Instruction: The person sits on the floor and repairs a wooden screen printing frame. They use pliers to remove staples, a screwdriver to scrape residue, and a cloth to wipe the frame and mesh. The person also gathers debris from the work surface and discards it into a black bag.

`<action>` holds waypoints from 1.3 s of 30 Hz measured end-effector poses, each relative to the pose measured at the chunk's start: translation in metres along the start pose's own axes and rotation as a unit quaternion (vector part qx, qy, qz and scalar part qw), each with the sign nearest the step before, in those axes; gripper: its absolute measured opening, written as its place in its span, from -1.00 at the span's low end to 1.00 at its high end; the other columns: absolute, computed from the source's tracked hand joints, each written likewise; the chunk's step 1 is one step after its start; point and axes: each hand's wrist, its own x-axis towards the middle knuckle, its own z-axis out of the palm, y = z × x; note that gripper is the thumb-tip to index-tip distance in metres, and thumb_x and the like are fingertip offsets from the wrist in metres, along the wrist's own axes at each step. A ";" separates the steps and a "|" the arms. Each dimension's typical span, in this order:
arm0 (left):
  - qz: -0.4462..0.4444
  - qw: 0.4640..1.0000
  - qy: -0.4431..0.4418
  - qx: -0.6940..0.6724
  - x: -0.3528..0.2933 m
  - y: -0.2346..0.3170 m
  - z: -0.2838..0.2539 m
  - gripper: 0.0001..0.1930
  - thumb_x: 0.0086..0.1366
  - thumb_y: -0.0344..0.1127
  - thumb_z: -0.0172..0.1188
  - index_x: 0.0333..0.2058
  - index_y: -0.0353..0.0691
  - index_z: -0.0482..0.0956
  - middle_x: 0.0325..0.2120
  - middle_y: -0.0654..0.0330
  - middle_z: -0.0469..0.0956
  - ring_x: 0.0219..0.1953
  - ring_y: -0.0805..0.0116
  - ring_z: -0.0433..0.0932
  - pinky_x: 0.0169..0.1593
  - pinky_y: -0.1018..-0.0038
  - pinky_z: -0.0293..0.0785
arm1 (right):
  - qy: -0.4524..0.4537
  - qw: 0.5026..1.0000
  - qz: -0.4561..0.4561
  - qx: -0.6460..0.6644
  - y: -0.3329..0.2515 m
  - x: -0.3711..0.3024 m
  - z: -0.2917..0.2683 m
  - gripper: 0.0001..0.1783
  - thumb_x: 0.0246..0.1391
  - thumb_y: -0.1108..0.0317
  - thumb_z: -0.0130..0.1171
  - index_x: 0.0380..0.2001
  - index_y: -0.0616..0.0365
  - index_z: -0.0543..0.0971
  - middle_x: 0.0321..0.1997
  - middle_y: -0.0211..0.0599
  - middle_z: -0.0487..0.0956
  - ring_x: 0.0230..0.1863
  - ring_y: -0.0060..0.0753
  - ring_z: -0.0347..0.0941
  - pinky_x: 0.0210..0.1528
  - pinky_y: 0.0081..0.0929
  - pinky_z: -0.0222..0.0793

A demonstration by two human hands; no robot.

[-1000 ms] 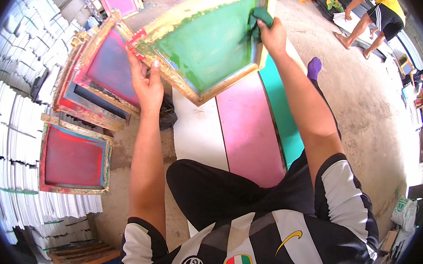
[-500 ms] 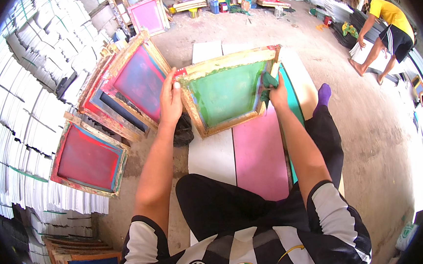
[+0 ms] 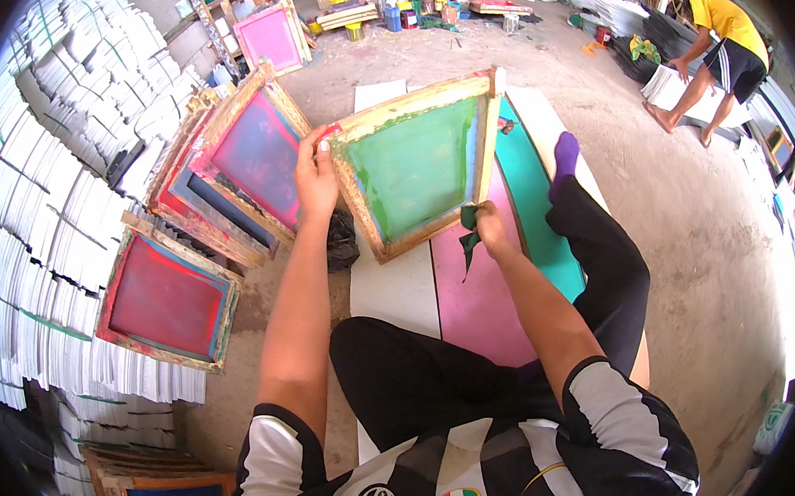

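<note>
A wooden screen-printing frame with green-stained mesh is held up, tilted, in front of me. My left hand is closed on its upper left corner, the thumb against the wood. A dark green rag is pinched in my right hand, at the frame's lower right corner, with one end of the rag hanging down. Under the frame lie a pink panel, a white panel and a teal panel side by side. My right fingertips are partly hidden by the rag.
Several stained frames lean together at the left, with a red-meshed frame nearer me. Tall stacks of white sheets line the left side. A person in a yellow shirt bends over sheets at far right. Paint containers stand at the back.
My right hand with the rag has moved down and left along the frame's right side to its lower corner. The frame's right side has risen slightly. My right leg has shifted left.
</note>
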 end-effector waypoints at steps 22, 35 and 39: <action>-0.018 0.993 0.103 0.048 -0.068 0.027 0.007 -0.69 0.59 -0.22 -0.16 0.01 -0.33 0.44 -0.02 0.04 0.51 0.09 0.23 0.45 0.22 0.36 0.30 | -0.141 0.883 -0.171 -0.413 0.106 -0.100 -0.036 -0.64 0.06 0.32 0.27 -0.04 0.12 0.60 0.07 0.03 0.55 0.11 0.11 0.51 0.14 -0.01 0.46; 0.024 0.987 0.159 0.008 -0.064 0.017 0.025 -0.69 0.57 -0.19 -0.09 -0.11 -0.35 0.50 -0.14 0.15 0.52 -0.05 0.39 0.44 0.14 0.40 0.32 | -0.042 0.991 -0.125 0.027 -0.031 -0.008 -0.007 -0.75 0.16 0.40 0.30 -0.16 0.31 0.53 -0.27 0.06 0.61 -0.20 0.08 0.59 -0.14 -0.18 0.46; 0.039 0.986 0.162 0.016 -0.073 0.019 0.018 -0.69 0.56 -0.20 -0.08 -0.11 -0.36 0.50 -0.13 0.12 0.51 -0.04 0.37 0.44 0.15 0.40 0.31 | 0.058 0.963 -0.215 0.155 -0.161 0.029 0.014 -0.71 0.10 0.41 0.36 -0.11 0.29 0.65 -0.25 -0.16 0.67 -0.25 -0.42 0.54 -0.14 -0.44 0.44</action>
